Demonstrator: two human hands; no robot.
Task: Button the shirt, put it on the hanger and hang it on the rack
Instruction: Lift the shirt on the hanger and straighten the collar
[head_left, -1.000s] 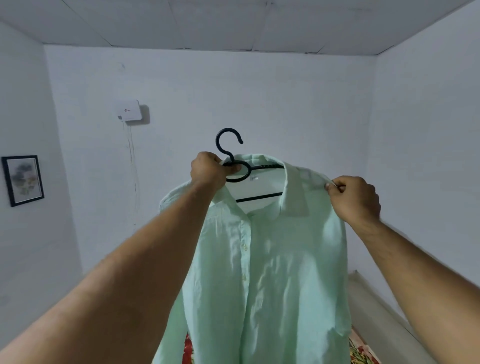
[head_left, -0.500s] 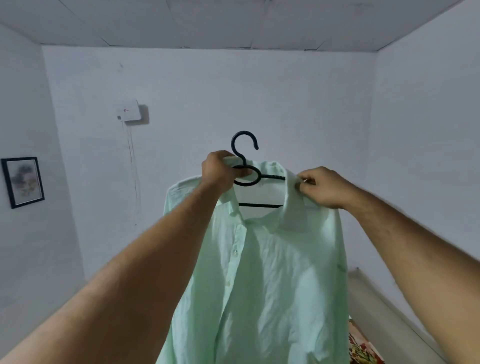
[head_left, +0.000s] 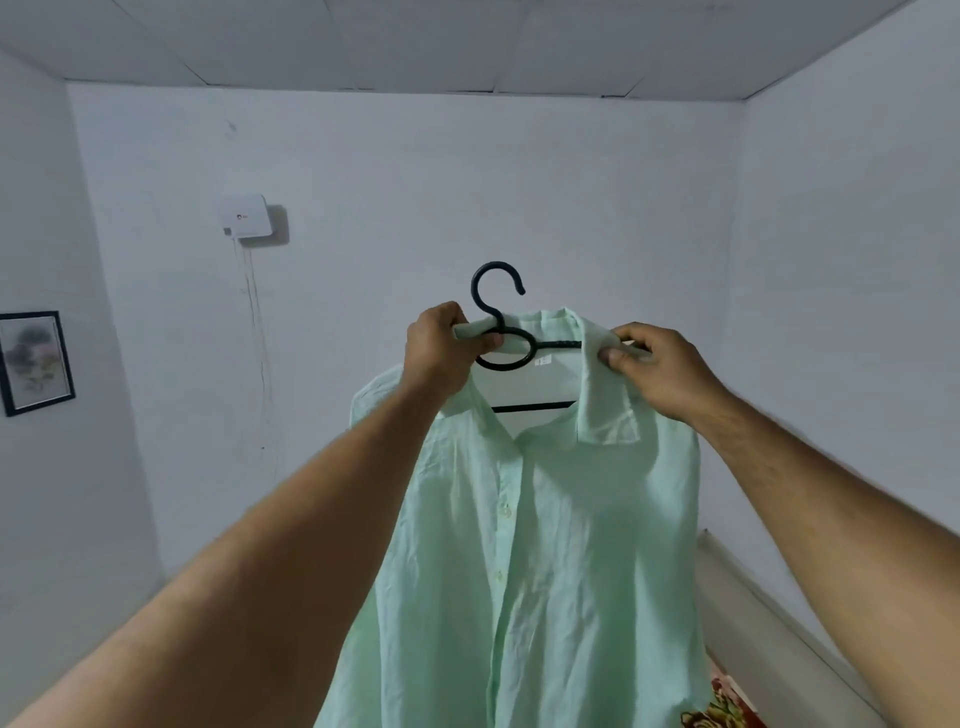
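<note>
A pale mint-green shirt (head_left: 545, 545) hangs buttoned down its front on a black hanger (head_left: 496, 306), held up in front of me. My left hand (head_left: 441, 353) grips the hanger's neck together with the left side of the collar. My right hand (head_left: 660, 369) pinches the right side of the collar between thumb and fingers. The hanger's hook points up, free of anything. Its crossbar shows inside the open neck. No rack is in view.
White walls enclose the room. A white box (head_left: 247, 218) with a cable is mounted on the far wall, and a framed picture (head_left: 34, 361) hangs on the left wall. A ledge (head_left: 769, 613) and patterned cloth (head_left: 722, 709) lie low on the right.
My right hand has moved inward from the shirt's right shoulder to the collar. The shirt and hanger have shifted slightly right and down in view.
</note>
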